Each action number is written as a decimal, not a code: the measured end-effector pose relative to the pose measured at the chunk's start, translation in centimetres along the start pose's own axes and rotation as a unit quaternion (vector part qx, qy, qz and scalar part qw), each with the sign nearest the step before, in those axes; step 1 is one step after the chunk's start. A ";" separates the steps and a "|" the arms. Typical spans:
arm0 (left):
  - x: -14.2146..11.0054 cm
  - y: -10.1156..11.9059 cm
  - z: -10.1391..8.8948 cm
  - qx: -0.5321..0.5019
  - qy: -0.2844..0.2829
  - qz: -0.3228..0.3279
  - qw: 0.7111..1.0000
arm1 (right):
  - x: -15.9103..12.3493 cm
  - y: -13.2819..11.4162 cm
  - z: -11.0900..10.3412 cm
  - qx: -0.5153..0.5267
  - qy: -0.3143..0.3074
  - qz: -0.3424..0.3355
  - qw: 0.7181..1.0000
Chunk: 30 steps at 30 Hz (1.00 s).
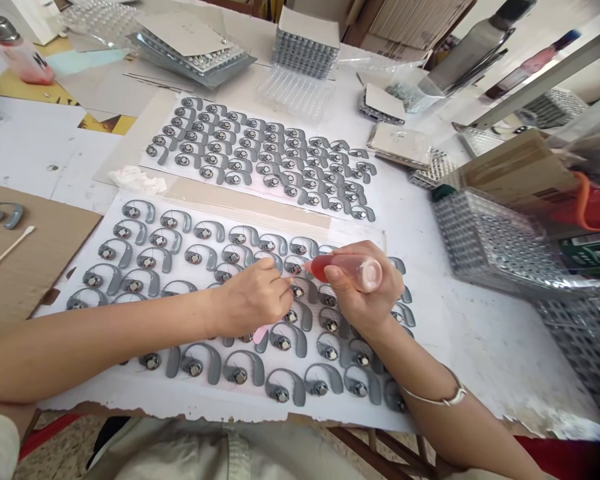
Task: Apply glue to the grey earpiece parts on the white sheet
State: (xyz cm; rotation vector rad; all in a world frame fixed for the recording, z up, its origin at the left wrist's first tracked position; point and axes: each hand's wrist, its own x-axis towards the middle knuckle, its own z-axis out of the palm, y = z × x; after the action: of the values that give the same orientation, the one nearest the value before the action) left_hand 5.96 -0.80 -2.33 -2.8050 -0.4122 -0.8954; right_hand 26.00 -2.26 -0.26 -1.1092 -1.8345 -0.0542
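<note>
- The right hand (373, 293) grips a squeeze bottle (347, 268) — translucent, rounded, red inside; its thin tip is above the grey ear-hooks (194, 367).
- The left hand (255, 300) curls its fingers; whether it grips the pink piece (261, 333), I cannot tell.
- Smooth, curved ear-hooks with round metallic centres lie in rows on white sheets (215, 405).
- A green package (595, 253) carries pale lettering — not readable.
</note>
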 end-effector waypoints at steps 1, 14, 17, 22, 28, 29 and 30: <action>0.0 0.0 0.0 -0.003 -0.002 0.001 1.000 | 0.0 0.0 0.0 -0.001 -0.004 -0.002 1.000; 0.1 -0.2 -0.1 -0.018 -0.028 -0.003 0.999 | -0.4 0.5 -0.1 -0.007 0.005 -0.025 1.000; 0.3 -0.2 -0.3 -0.033 -0.048 -0.010 0.998 | -0.5 0.6 -0.1 -0.009 0.006 -0.030 0.999; 0.4 -0.4 -0.5 -0.048 -0.065 -0.013 0.997 | -0.6 0.6 0.0 -0.008 0.014 -0.041 0.999; 0.5 -0.6 -0.7 -0.056 -0.083 -0.014 0.995 | -0.9 0.6 -0.4 -0.020 0.039 -0.025 0.999; 0.5 -0.6 -0.8 -0.056 -0.085 -0.013 0.995 | -0.9 0.7 -0.5 -0.021 0.045 -0.021 0.999; 0.5 -0.6 -0.8 -0.054 -0.084 -0.011 0.995 | -0.9 0.7 -0.5 -0.020 0.048 -0.018 0.999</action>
State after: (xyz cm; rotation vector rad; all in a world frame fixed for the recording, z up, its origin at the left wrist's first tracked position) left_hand 5.74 -0.31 -1.32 -2.9936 -0.4311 -0.7083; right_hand 26.97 -2.70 -0.88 -1.0826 -1.7753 -0.1624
